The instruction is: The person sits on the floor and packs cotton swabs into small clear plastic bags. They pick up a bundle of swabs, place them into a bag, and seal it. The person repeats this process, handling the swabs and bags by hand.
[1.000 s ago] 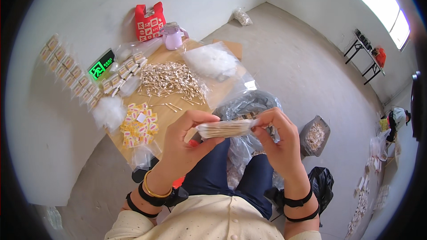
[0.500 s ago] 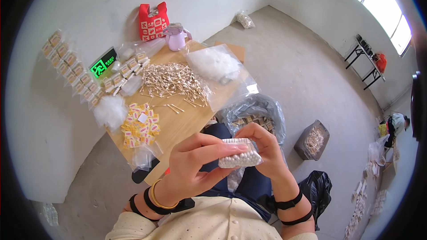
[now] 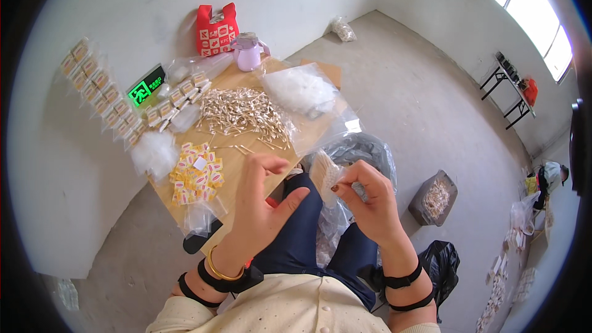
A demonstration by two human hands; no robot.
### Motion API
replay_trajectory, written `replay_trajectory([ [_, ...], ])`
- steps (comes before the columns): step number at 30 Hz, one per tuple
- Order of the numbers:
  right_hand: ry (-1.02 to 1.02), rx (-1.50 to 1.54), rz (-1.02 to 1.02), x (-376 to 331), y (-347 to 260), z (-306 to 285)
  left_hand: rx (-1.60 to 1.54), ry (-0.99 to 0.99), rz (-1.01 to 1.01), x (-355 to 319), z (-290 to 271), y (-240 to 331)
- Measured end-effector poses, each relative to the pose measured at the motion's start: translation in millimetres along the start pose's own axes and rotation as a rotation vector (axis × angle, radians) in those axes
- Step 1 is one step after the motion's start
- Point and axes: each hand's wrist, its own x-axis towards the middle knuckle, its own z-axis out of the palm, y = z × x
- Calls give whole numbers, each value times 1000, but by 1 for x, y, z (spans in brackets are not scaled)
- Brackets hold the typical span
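My right hand [image 3: 373,206] pinches a clear packet of cotton swabs [image 3: 323,172] by one end, thumb below and fingers above. The packet tilts over my lap, its pale sticks and white tips showing through the film. To its left, my left hand [image 3: 258,213] is empty, with thumb and fingers spread apart, close to the table's front edge. A heap of loose cotton swabs [image 3: 240,111] covers the middle of the wooden table [image 3: 231,159]. Yellow and white paper labels [image 3: 196,176] lie piled at the table's near left.
Behind the packet stands a container lined with a clear plastic bag [image 3: 383,159]. A grey bin of swabs [image 3: 433,198] sits on the floor at right. Packed boxes [image 3: 102,89], a purple jug [image 3: 248,55], a red bag [image 3: 217,31] and clear bags [image 3: 302,92] line the far side.
My left hand has let go of the packet and moved left, opening. My right hand alone now holds it, turned so that the sticks show.
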Motion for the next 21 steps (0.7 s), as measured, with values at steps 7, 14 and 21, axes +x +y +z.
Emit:
replay_trajectory([
  [7, -105, -110, -133, 11, -13, 23, -283, -290, -172, -1, 3, 8],
  [14, -205, -75, -130, 17, -12, 29, -389, -348, -252, -3, -6, -8],
  [21, -304, 340, 65, 16, 14, 38, -410, -333, -347, -7, -18, -14],
])
